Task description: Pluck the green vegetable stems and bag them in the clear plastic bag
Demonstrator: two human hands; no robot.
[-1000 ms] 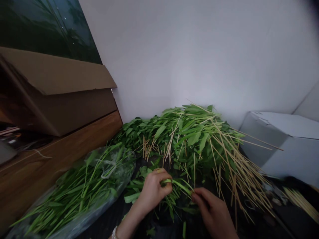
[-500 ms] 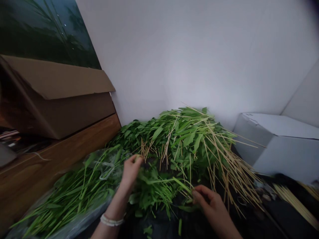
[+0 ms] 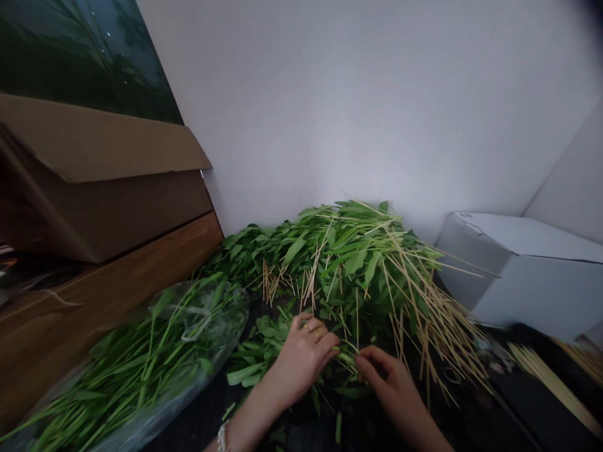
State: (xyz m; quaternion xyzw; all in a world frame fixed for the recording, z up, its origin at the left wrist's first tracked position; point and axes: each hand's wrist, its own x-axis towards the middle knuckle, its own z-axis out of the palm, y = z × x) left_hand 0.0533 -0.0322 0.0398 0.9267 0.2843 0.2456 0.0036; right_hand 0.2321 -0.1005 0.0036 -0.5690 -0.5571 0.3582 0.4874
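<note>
My left hand point(image 3: 308, 353), a ring on one finger, is closed with its fingertips on a short green leafy-vegetable stem point(image 3: 347, 358). Just to the right, my right hand point(image 3: 387, 375) pinches the same stem between thumb and forefinger. Their fingertips are a small gap apart. Beneath and left of my hands lies a loose heap of picked leaves and stems point(image 3: 257, 351). Behind them rises a large pile of leafy greens point(image 3: 301, 242), with many thin wooden skewers point(image 3: 424, 295) sticking out toward the right. Part of the stem is hidden by my fingers.
A clear plastic bag point(image 3: 226, 351) of long greens point(image 3: 117, 376) lies at the left. Beyond it, a cardboard box point(image 3: 117, 207) stands on a wooden surface point(image 3: 188, 242). At right are a white box point(image 3: 532, 276) and a bundle of bare skewers point(image 3: 556, 383). A white wall point(image 3: 330, 107) closes the back.
My left hand has swung right and slightly down, from above the loose heap to beside my right hand. My right hand has barely moved and still pinches a stem.
</note>
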